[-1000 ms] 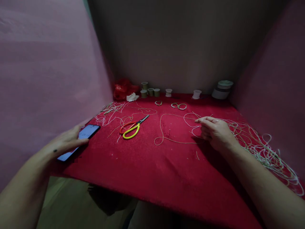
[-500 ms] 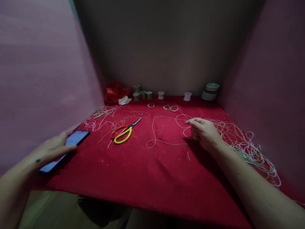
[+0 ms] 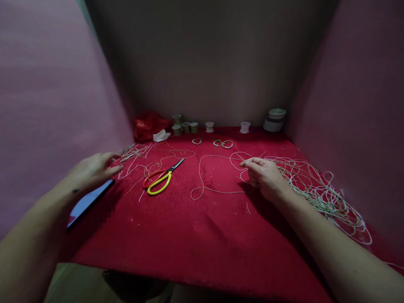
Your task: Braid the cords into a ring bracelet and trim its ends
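Observation:
My left hand [image 3: 94,170] is raised above a smartphone [image 3: 88,202], its thumb and fingers apart with nothing between them. The phone lies at the left of the red cloth, partly hidden under my wrist. On the right, my right hand [image 3: 263,174] pinches a thin cord [image 3: 217,156] between thumb and fingertips. That cord loops leftward over the cloth and curls near a small upright pin [image 3: 211,180]. Scissors [image 3: 164,179] with one red and one yellow handle rest between my hands, blades pointing away to the right.
A big tangle of cords [image 3: 318,193] spreads at the right, a smaller tangle [image 3: 137,151] at the left. Along the back stand several spools [image 3: 194,128], a lidded jar [image 3: 274,120] and a red plastic bag [image 3: 150,125]. Small braided bracelets [image 3: 223,144] lie before the spools.
My left hand has lifted off the phone and moved right and up. My right hand keeps its pinch on the cord. The view has shifted slightly.

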A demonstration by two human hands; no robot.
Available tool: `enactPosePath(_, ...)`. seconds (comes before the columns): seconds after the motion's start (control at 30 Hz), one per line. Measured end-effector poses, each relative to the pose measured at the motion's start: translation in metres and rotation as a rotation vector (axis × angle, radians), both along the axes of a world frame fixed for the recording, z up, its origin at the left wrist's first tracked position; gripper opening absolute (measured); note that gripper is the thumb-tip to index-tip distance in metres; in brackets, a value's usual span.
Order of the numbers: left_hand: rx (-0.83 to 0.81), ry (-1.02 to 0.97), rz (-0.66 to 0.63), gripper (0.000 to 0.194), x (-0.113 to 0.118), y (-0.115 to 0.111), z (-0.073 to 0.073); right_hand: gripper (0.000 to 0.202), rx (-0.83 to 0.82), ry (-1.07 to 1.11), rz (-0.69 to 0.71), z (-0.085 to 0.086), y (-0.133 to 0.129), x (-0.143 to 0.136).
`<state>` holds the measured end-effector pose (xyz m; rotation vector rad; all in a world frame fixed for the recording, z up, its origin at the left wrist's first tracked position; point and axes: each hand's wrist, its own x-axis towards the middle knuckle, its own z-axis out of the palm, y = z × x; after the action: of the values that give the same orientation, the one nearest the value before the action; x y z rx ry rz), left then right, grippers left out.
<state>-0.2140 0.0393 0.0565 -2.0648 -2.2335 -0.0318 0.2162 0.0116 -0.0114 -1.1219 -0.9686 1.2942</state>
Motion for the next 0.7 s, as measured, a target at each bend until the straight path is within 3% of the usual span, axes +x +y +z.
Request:
enactPosePath(0.1,-0.086,-0.084,-0.109,0.038,0.035,0.044,0.002,0.015,0.015,-0.055,-0.005,-0.003,0.000,-0.002)
enactPosePath(0.3,-0.241,-0.149,-0.213,0.031,0.085,0.113,-0.020,0.015,0.042,-0.172,-0.016,-0.010,0.004,-0.003)
enactPosePath(0.47,-0.319,-0.108,-0.312,0.034,0.101,0.125,-0.026,0.015,0.058,-0.253,0.010,-0.014,0.008,-0.004)
enactPosePath(0.7,-0.354,-0.068,-0.467,0.033,0.117,0.115,-0.028,0.014,0.062,-0.277,0.037,-0.016,0.008,-0.006)
